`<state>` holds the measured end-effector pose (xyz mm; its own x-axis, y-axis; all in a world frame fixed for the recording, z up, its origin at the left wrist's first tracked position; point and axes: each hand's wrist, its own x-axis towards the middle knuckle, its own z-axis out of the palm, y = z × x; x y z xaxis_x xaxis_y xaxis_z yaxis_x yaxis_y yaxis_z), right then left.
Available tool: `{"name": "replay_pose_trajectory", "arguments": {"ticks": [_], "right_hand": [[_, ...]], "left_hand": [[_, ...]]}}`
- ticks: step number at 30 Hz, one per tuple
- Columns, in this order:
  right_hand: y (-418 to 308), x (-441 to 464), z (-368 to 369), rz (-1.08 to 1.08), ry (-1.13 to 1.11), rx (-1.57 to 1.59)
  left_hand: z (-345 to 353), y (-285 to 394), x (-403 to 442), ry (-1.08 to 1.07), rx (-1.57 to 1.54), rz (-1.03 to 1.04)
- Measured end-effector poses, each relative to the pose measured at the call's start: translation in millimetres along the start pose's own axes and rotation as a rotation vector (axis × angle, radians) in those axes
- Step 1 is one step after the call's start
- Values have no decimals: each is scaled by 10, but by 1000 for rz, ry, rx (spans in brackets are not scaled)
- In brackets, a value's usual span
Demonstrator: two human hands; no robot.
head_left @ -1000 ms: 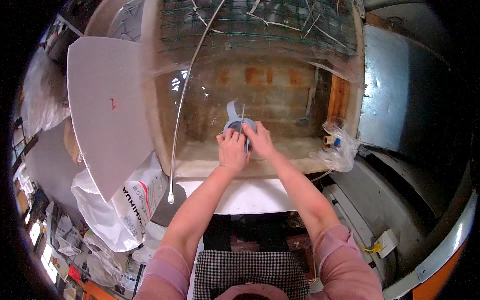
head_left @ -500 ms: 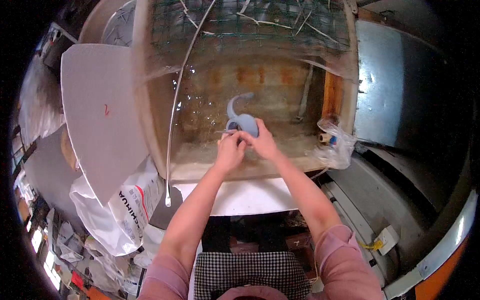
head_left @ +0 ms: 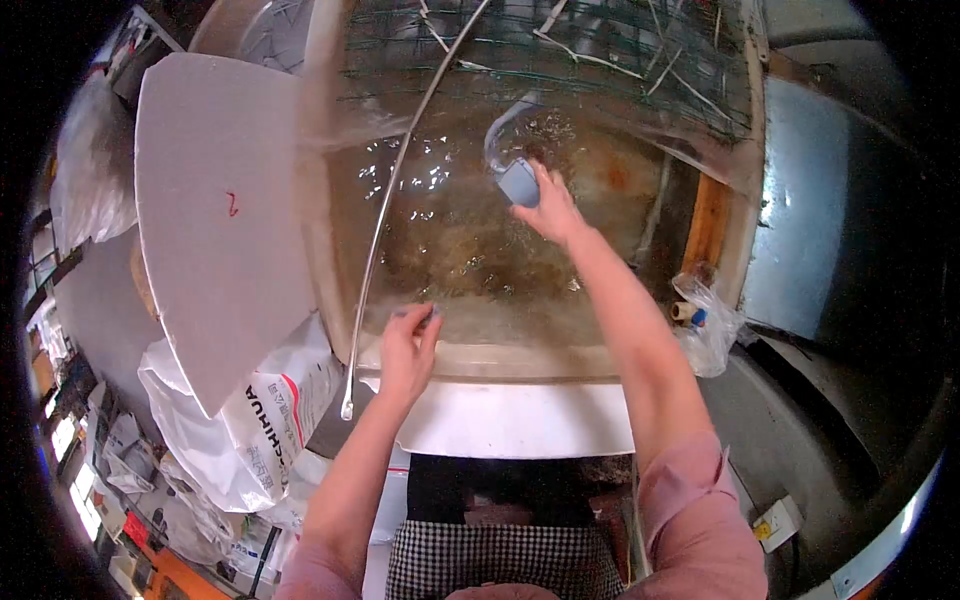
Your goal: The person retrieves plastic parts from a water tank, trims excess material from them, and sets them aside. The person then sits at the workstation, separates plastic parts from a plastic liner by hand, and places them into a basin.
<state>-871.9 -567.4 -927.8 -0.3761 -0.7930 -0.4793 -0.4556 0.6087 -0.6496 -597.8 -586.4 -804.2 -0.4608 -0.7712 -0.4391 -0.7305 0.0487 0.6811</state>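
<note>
My right hand (head_left: 552, 205) reaches over the water in the basin and is closed around a blue-grey piece (head_left: 519, 184) with a flat, squarish end. From that end a curved, hook-like strip (head_left: 492, 138) runs away from me; its far tip lies near the rippling water. The piece's exact kind does not show. Nearer to me, my left hand (head_left: 408, 345) hovers by the basin's front rim (head_left: 500, 360). Its fingertips are pinched together, with a small dark-grey thing partly showing at them, too small to name.
A green wire mesh (head_left: 600, 80) with pale strips spans the basin's far part. A thin clear tube (head_left: 385, 220) crosses its left side. Left stand a grey-white board (head_left: 225, 200) and a printed white sack (head_left: 270, 425). A plastic bag (head_left: 712, 335) hangs at the right rim.
My hands have parted. The right one carried the blue-grey piece forward to the water, which now ripples; the left one drew back towards the front left rim. The view has shifted.
</note>
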Motion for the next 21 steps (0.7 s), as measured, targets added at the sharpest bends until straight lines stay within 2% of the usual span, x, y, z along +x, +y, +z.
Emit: {"name": "replay_pose_trajectory", "arguments": {"ticks": [2,6,10,12,14,16,17,18,20,21], "right_hand": [[-34,306,19,-3,-19,-202],[-160,875,-96,-64,-52,-148],[-243,1289,-96,-19,-85,-238],[-256,1399,-31,-20,-1,-228],[-256,1442,-18,-31,-7,-181],[-254,1350,-3,-125,123,-275],[-222,1253,17,-252,223,-196],[-174,1153,37,-253,218,-203],[-40,924,92,-467,330,-93],[-9,804,93,-465,329,-98]], "left_hand": [[-191,20,-126,0,27,-31],[-445,-98,-370,25,11,-119],[-626,-117,-508,72,19,-129],[-693,-127,-534,69,-37,-116],[-748,-104,-537,48,-8,-110],[-759,-106,-579,42,-79,-209],[-769,-100,-587,39,-82,-215],[-774,-87,-581,44,-83,-194],[-775,-66,-573,49,-90,-173],[-776,-58,-569,43,-82,-136]]}}
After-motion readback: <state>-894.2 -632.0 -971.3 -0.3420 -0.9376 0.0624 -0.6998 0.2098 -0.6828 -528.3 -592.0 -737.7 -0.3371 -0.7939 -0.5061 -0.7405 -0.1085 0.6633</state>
